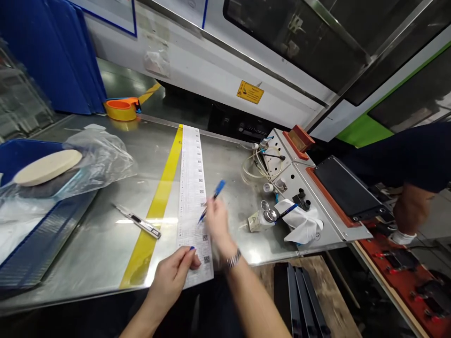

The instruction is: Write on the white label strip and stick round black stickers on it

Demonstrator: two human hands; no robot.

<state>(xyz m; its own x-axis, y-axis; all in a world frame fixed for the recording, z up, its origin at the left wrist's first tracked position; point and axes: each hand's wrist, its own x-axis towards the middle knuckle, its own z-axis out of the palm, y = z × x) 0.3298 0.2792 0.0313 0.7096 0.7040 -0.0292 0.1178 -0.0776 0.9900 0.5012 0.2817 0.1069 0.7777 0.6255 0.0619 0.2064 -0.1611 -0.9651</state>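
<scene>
My right hand (217,221) is closed around a blue pen (219,188), its tip pointing down at a long printed sheet (190,188) with rows of text and square codes. The hand is slightly blurred. Over the sheet's near end, my left hand (176,271) is closed, with a small blue piece (192,248) that looks like a pen cap showing between thumb and finger. Left of the sheet, a utility knife (144,225) lies across a yellow stripe (164,195) on the metal table (105,253).
A blue tray (45,239) holds a pale oval piece (49,167) and plastic film. A yellow tape roll (120,109) sits at the back. Right stand a small bottle (259,221), a white cloth (299,220) and a fixture with a black panel (347,188). Another person's arm (412,206) is beyond.
</scene>
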